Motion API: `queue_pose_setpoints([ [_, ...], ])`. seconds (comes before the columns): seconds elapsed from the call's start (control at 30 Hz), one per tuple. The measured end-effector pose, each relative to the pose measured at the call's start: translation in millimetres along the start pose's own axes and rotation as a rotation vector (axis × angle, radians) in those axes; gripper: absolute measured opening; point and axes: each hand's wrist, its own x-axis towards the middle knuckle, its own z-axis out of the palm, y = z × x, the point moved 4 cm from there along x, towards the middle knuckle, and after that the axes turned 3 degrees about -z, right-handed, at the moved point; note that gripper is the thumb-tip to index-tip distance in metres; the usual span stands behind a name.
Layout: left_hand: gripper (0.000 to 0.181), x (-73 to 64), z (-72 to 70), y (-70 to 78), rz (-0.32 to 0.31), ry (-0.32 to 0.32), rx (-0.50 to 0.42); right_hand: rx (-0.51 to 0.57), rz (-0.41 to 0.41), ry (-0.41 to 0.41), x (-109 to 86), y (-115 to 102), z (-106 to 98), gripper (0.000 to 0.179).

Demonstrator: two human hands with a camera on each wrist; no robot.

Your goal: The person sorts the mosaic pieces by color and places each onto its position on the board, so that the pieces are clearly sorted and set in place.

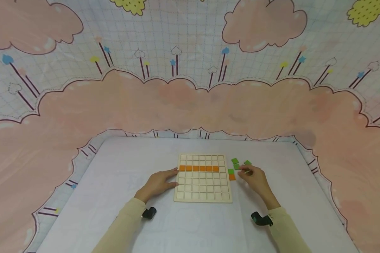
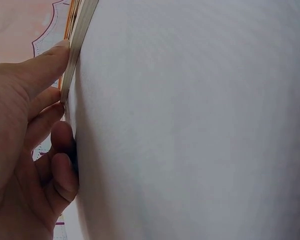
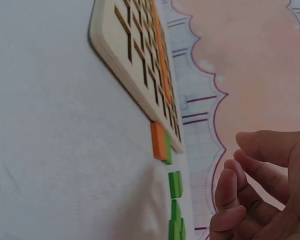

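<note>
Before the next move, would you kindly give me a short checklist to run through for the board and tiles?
1. Left hand touching the board's left edge: ok.
2. Orange row lined up straight: ok.
3. Orange row's rightmost cell filled: not ok, bare.
4. Loose orange tile close beside the board: ok.
5. Right hand gripping a tile: cannot tell, fingers block the view.
</note>
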Motion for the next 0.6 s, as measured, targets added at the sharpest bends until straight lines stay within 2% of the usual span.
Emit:
queue_pose_setpoints([
  [0.13,0.061,0.0,-0.3,0.1,-0.005,0.001,-0.002,0.007,0.039,-0.024,0.1,5.2,3.5,0.026],
  [0.3,0.061,-0.1,-0.9,0.3,-0.002,0.004,-0.001,0.016,0.050,-0.035,0.0,7.3,7.3,0.024],
  [0.6,0.060,-1.1,-3.2,1.8,0.029,0.002,-0.003,0.015,0.111,-0.056,4.0,16.1,17.9,0.025],
])
